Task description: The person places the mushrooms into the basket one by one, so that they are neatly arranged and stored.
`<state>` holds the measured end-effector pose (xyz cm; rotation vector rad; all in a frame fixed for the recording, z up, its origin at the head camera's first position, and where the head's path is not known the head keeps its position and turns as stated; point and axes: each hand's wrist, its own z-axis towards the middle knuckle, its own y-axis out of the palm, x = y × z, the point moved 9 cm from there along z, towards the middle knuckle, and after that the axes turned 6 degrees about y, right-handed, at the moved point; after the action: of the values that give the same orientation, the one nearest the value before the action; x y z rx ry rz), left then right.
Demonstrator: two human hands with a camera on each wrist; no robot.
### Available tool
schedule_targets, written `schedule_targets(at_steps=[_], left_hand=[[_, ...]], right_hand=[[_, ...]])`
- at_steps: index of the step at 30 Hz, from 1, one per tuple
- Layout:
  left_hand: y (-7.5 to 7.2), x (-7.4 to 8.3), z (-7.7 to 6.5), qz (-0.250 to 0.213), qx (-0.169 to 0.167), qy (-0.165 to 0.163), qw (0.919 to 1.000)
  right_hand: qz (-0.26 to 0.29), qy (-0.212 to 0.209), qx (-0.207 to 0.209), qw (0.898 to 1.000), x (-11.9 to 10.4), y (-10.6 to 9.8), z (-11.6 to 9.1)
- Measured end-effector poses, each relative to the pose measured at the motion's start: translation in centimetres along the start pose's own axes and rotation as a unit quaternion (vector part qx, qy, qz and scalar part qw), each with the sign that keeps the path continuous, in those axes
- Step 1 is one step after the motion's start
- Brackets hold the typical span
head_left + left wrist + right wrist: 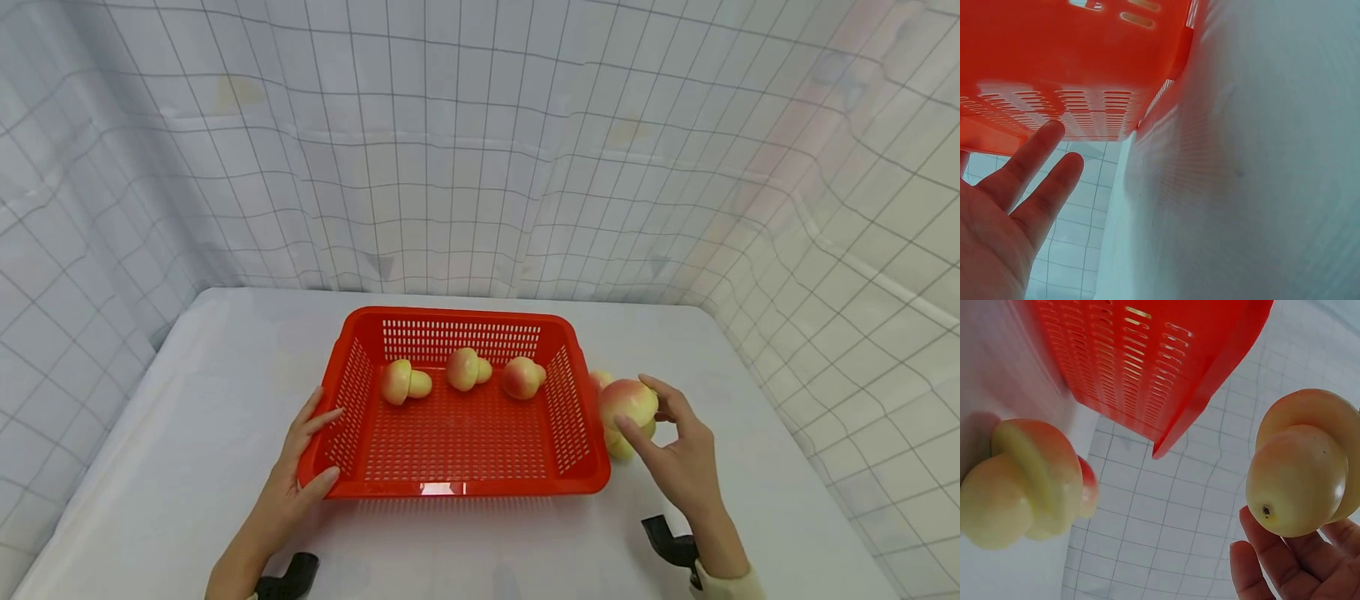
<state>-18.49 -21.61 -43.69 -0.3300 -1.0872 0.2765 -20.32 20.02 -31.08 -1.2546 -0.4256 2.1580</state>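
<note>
Thumb and fingers of the right hand (678, 458) pinch a mushroom-shaped piece (628, 398), holding it up off the desk (225, 400) just outside the right wall of the red basket (510, 486), its stalk end facing the wrist camera. Well apart from it, the left hand (292, 471) lies with straight, spread fingers at the left rim near the front corner; how firmly it presses cannot be told. Near the raised piece, at least two more pieces (1035, 481) lie on the desk, one partly hidden behind the other. Inside the basket, three like pieces (463, 369) sit in a row toward the back wall. The step in hand looks like a transfer, the piece picked up but not yet in. The next move would call for clearing the right rim, swinging inward and letting go low, while the left hand steadies the basket.
</note>
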Motion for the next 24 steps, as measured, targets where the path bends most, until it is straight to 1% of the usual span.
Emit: schedule_targets(at_steps=[7,11,14,18,21,24], left_hand=[[0.0,0.0,0.1,-0.002,0.003,-0.002,1.0000],[0.0,0.1,0.0,-0.001,0.002,0.001,1.0000],[-0.1,0.1,0.0,0.003,0.002,0.002,1.0000],[-0.2,0.1,0.1,0.003,0.003,0.004,1.0000],[-0.1,0.0,0.1,0.000,0.003,0.006,1.0000],[-0.1,-0.1,0.1,-0.002,0.001,0.004,1.0000]], right_hand=[[0.005,-0.032,-0.017,0.999,-1.3,0.5,0.6],[0.011,-0.061,-0.023,0.998,-1.8,0.9,0.9],[0.017,-0.075,-0.032,0.997,-1.1,1.5,1.2],[0.014,-0.075,-0.052,0.996,0.3,2.6,1.7],[0.012,-0.081,-0.067,0.994,0.2,3.1,1.9],[0.015,-0.092,-0.080,0.992,-0.3,3.5,2.0]])
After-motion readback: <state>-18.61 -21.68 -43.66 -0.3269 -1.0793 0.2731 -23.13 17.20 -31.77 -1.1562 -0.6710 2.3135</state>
